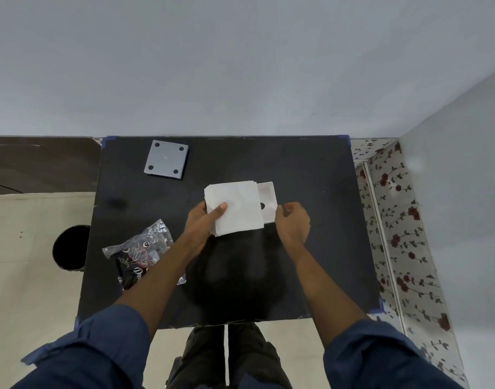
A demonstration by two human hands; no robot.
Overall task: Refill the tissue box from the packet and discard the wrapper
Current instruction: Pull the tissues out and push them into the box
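A stack of white tissues is held over the middle of the black table, gripped at its left edge by my left hand, thumb on top. Under and to the right of the stack lies the white tissue box, open side up, with a dark round hole showing. My right hand touches the box's near right edge, fingers curled; how firmly it grips is unclear. The crinkled black and clear plastic wrapper lies on the table to the left, partly under my left forearm.
A grey square lid with black pads at its corners lies at the table's back left. A black round bin stands on the floor left of the black table. A wall runs behind; a floral-patterned surface is at the right.
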